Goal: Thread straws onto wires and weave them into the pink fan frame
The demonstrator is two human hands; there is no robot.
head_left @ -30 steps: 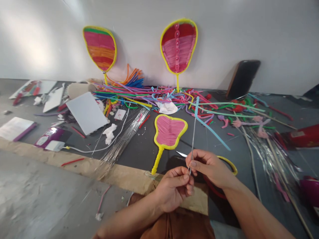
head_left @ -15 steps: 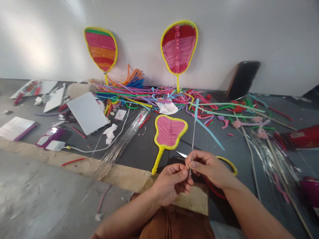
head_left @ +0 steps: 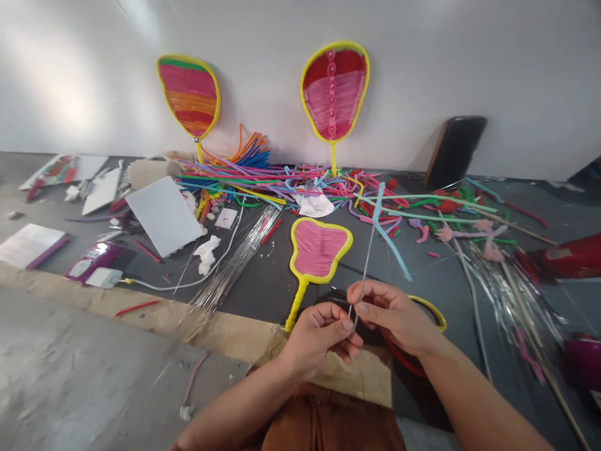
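A thin grey wire (head_left: 369, 257) slants up from my fingers, and a light blue pipe cleaner (head_left: 379, 203) is wound around its top, one end bent down to the right. My right hand (head_left: 392, 316) pinches the wire between thumb and fingertips. Just below and to the left, my left hand (head_left: 322, 335) is closed on the wire's lower end. A fan shape (head_left: 320, 250) of pink rows with a yellow rim and handle lies left of my hands. Scissors (head_left: 417, 366) with red and yellow handles lie beneath my right hand, partly hidden.
Two yellow-rimmed fan shapes (head_left: 188, 94) lean on the wall behind a heap of coloured pipe cleaners (head_left: 253, 178). A phone (head_left: 455, 151) stands at the back right. Bare wires (head_left: 239, 257), a white card (head_left: 165, 216) and a purple glue gun-like device (head_left: 94, 260) lie left.
The wire has tilted further right, carrying the blue pipe cleaner's top to the right. A short wire end now shows between my two hands, which stay close together.
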